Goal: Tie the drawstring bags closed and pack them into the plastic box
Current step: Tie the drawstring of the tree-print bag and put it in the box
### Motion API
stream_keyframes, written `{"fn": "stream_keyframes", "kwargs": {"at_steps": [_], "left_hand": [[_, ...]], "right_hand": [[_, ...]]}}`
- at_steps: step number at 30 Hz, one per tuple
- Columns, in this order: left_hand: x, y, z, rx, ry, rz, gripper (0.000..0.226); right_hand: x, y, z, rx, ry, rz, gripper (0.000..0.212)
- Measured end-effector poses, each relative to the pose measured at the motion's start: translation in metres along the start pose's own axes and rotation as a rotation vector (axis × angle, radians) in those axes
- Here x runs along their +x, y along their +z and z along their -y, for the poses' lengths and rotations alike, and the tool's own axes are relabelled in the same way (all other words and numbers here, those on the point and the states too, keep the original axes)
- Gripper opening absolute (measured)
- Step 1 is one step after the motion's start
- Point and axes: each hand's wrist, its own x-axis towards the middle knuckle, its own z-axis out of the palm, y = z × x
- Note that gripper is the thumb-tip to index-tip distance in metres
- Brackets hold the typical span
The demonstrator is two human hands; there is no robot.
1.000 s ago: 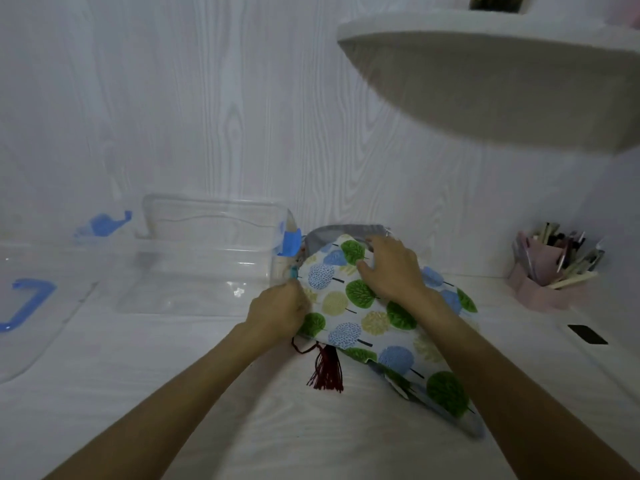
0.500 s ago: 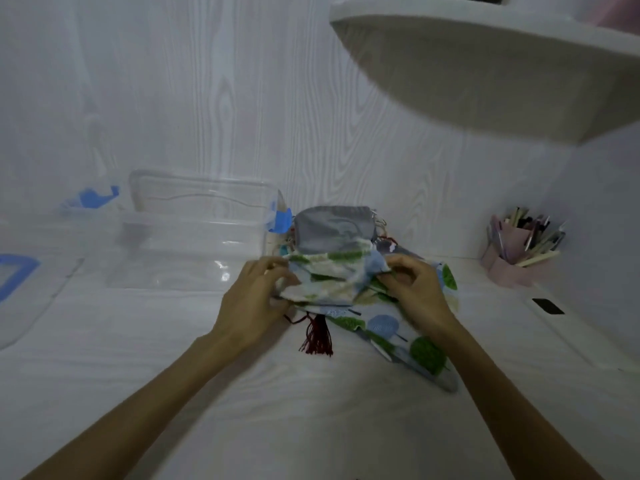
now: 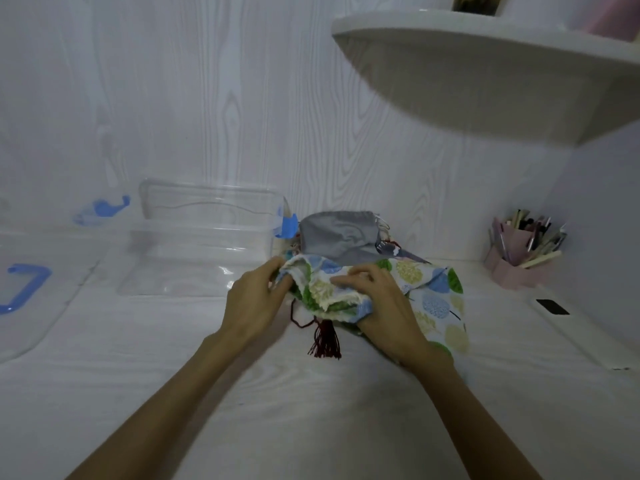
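Note:
A white drawstring bag printed with blue, green and yellow trees lies on the white table, its top edge folded toward me. My left hand pinches the folded edge at its left end. My right hand presses and grips the bunched fabric from the right. A dark red cord with a tassel hangs out below the fold. Behind it lies a grey drawstring bag. The clear plastic box with a blue latch stands open at the back left.
The box's clear lid with a blue handle lies at the far left. A pink holder full of pens and brushes stands at the back right. A white shelf juts out overhead. A small black item lies on the right ledge.
The bag lay flat under both hands; its top has since been folded and bunched toward me. My right hand has slid from the bag's far edge onto the gathered fabric.

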Motion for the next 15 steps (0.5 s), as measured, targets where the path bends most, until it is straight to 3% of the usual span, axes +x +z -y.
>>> {"fn": "stream_keyframes", "kwargs": {"at_steps": [4,8,12,15], "left_hand": [[0.035,0.007,-0.02,-0.014,0.149,-0.037,0.011],[0.062,0.05,-0.013,-0.273,0.058,0.118,0.011],[0.09,0.082,-0.017,-0.562,-0.122,0.082,0.011],[0.113,0.094,-0.035,-0.833,-0.302,0.126,0.017]], "right_hand": [[0.045,0.019,-0.006,0.198,0.203,-0.159,0.017],[0.079,0.03,-0.025,0.583,0.559,-0.292,0.024],[0.095,0.021,-0.059,0.672,0.579,-0.356,0.014],[0.105,-0.003,-0.071,0.97,0.521,-0.271,0.02]]}}
